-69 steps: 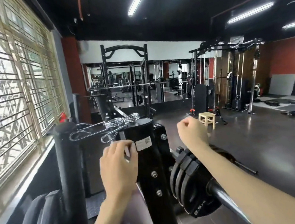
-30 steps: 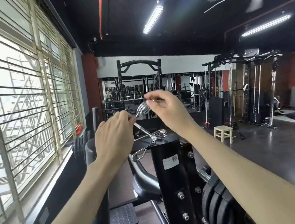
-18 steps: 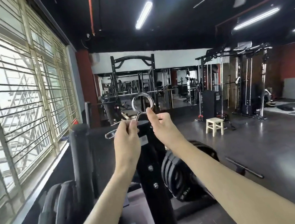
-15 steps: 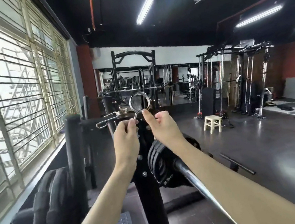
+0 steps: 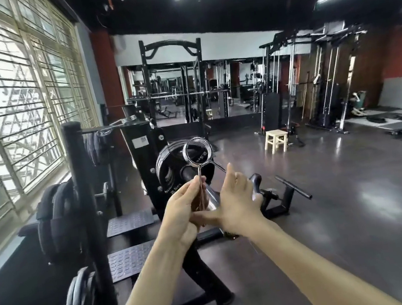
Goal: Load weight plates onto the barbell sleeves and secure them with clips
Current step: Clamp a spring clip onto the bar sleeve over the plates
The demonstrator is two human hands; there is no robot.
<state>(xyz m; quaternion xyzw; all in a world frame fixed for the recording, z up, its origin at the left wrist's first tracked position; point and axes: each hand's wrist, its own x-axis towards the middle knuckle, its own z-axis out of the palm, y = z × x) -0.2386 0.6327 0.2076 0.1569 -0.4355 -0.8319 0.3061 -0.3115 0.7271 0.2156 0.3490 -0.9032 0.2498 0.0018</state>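
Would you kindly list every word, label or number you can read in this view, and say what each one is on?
Nothing here reads with certainty.
White sticker on the black rack upright: a printed code, too small to read.
Raised marking on the weight plate seen through the spring clip: blurred, possibly digits.
Faint print low on the same plate: too blurred to read.

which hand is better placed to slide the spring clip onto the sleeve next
Probably left. The left hand already pinches a handle of the spring clip, whose coil sits in line with the sleeve end in front of the loaded plates. The right hand is open beside it, touching only the other handle.
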